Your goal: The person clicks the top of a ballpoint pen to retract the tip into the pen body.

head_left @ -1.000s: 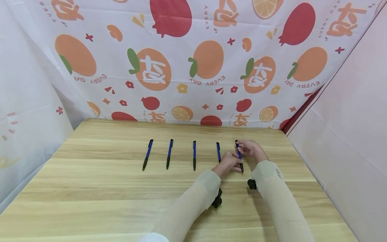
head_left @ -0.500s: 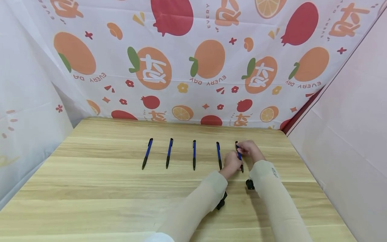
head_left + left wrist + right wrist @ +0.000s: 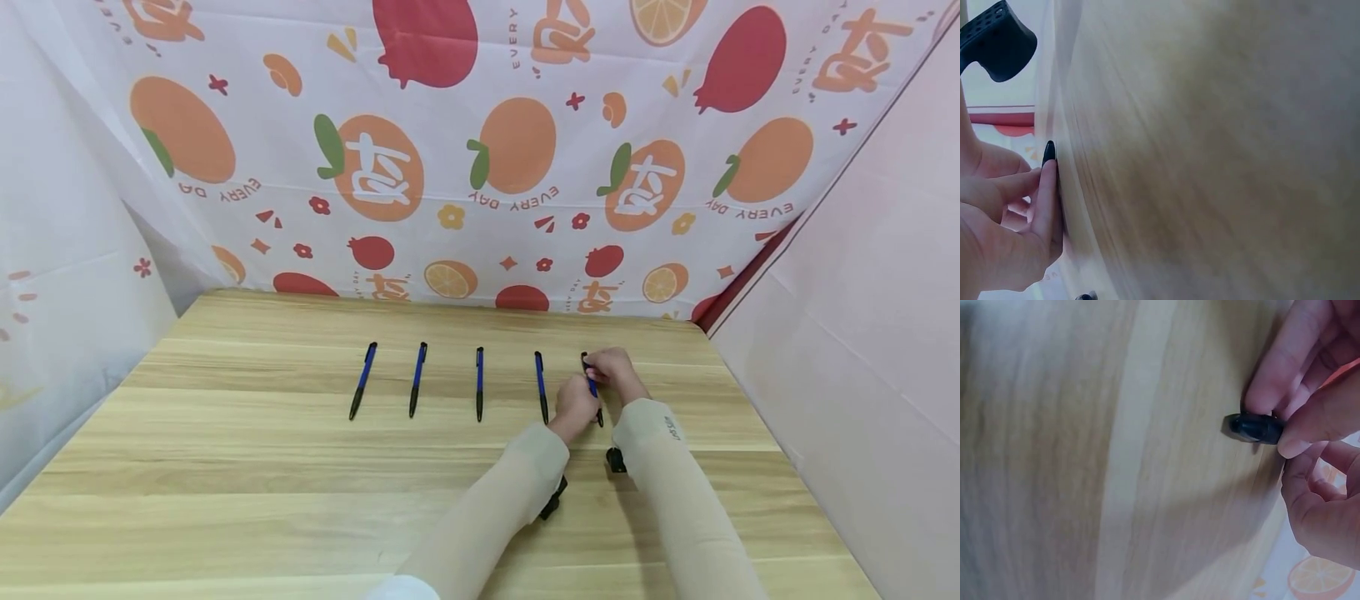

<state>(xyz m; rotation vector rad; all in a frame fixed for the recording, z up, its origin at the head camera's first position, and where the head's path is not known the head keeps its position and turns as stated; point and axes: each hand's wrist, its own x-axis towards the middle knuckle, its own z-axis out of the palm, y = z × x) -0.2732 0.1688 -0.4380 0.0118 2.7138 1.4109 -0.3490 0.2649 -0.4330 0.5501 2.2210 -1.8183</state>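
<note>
Five-in-line is not counted here; several blue pens with black grips lie in a row, and both hands are at the rightmost pen. My right hand pinches its upper, clip end between thumb and finger, as the right wrist view shows with the pen's black end. My left hand pinches the lower end; in the left wrist view the black tip pokes out past its fingertips. The pen lies close along the tabletop, tilted slightly. Its middle is partly hidden by the fingers.
Left of the hands lie the other pens: the nearest pen, a middle pen, then another pen and the leftmost pen. The wooden table meets a fruit-print curtain behind.
My left hand has shifted slightly right and its fingers have drawn in on the pen's lower end. The right hand keeps its pinch; the pen has barely moved.
</note>
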